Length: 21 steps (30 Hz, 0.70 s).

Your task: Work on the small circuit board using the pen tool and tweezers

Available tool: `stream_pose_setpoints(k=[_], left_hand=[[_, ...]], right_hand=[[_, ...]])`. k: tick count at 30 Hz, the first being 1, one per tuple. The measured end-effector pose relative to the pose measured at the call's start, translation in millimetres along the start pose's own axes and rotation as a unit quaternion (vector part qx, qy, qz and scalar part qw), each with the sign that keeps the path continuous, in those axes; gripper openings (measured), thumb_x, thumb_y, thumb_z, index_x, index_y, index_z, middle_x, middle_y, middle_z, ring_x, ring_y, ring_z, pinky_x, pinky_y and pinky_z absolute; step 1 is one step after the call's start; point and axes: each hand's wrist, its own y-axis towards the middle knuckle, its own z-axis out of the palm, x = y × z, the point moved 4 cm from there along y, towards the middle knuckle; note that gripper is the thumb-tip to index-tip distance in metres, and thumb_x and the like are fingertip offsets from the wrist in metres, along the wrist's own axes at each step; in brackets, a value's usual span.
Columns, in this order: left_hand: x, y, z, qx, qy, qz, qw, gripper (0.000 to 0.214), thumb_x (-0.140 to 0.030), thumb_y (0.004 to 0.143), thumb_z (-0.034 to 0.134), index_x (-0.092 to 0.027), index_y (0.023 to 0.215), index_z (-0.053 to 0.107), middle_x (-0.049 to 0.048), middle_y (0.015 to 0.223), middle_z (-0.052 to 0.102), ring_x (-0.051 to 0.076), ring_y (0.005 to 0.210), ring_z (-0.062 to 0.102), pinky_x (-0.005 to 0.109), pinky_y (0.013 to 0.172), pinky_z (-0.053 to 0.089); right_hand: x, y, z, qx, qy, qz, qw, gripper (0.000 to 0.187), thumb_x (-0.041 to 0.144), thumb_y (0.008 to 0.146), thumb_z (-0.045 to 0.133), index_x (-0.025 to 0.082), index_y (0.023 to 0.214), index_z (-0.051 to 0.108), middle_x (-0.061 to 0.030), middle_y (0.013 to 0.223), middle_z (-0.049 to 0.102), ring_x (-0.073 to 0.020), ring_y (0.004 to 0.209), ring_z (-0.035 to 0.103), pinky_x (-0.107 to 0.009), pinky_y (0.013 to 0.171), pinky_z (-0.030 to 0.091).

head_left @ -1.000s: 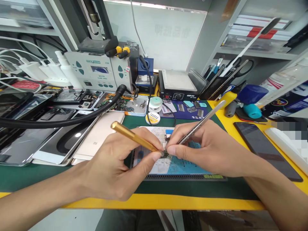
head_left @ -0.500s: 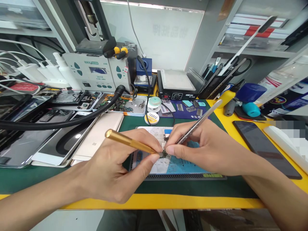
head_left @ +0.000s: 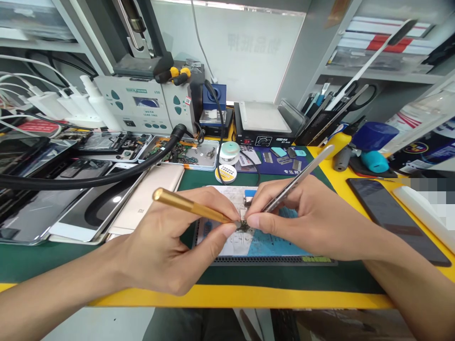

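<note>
Fingers of left hand (head_left: 159, 251) grip gold pen tool (head_left: 190, 206), right hand (head_left: 305, 220) tweezers (head_left: 296, 179); gold phone (head_left: 149, 196) reads "mi".

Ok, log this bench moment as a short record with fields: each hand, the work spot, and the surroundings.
left hand: grips gold pen-shaped tool, tip at small part
right hand: grips metal tweezers, tips at same part
small part: dark, between both fingertips, over work mat
left of mat: gold phone, face down
right of mat: black phone
behind: solder station

Brushed gold metal tool (head_left: 190, 207), shiny steel tweezers (head_left: 298, 179), matt green mat (head_left: 42, 258), glossy glass phone (head_left: 391, 215).
</note>
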Motion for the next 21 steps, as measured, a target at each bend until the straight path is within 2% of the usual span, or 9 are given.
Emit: stream_pose_setpoints(k=[4,9,21], left_hand=[[0.4,0.7,-1.0,0.003,0.001,-0.019,1.0,0.017,-0.003,0.089,0.066,-0.01,0.104,0.067,0.0049,0.093,0.073,0.012,0.086,0.073,0.025,0.08,0.064],[-2.1,1.6,-0.4,0.003,0.001,0.006,1.0,0.015,-0.003,0.089,0.066,-0.008,0.102,0.068,0.0059,0.091,0.073,0.013,0.085,0.073,0.026,0.081,0.065],[-1.7,1.7,0.5,0.004,-0.004,0.019,1.0,0.016,0.0,0.088,0.065,-0.007,0.103,0.067,0.0062,0.092,0.073,0.012,0.087,0.073,0.024,0.082,0.065]], right_hand=[[-0.4,-1.0,-0.2,0.0,-0.003,-0.003,1.0,0.018,0.035,0.093,0.073,0.017,0.091,0.076,-0.0025,0.084,0.066,-0.0115,0.079,0.06,-0.021,0.067,0.047],[0.2,0.6,0.6,0.001,-0.004,-0.006,1.0,0.022,0.037,0.094,0.071,0.016,0.09,0.076,-0.004,0.083,0.066,-0.0123,0.077,0.06,-0.022,0.064,0.047],[0.4,-0.4,1.0,-0.006,-0.001,-0.004,1.0,0.021,0.037,0.093,0.073,0.017,0.09,0.075,-0.0035,0.083,0.066,-0.0124,0.076,0.059,-0.023,0.065,0.047]])
